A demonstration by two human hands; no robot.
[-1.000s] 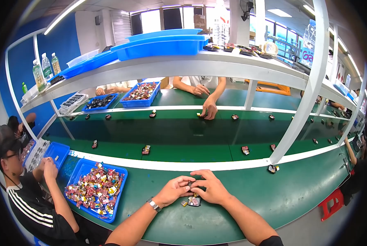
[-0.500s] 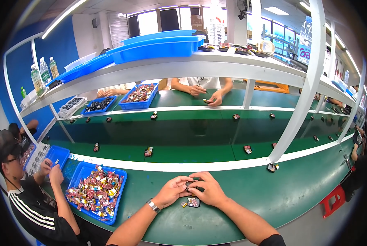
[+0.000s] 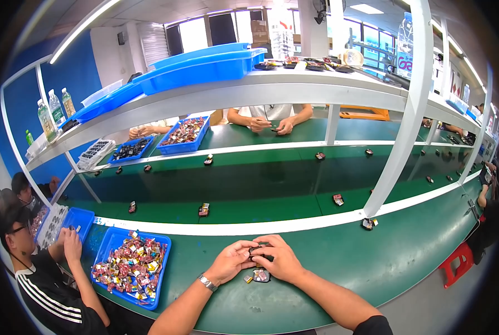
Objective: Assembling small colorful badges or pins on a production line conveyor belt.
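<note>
Head view: the left hand (image 3: pixel 231 261) and right hand (image 3: pixel 281 261) grasp a small dark part (image 3: pixel 256 251) between their fingertips, toward the far edge of the tabletop (image 3: pixel 338 265). A loosened pinch could drop the part onto the dark-rimmed piece (image 3: pixel 261 275) and yellow piece (image 3: pixel 248 279); a dragging palm could push both toward the near edge.

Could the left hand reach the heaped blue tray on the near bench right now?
Likely yes: only green bench lies between the left hand and the blue tray, though that hand seems busy with a dark piece.
</note>
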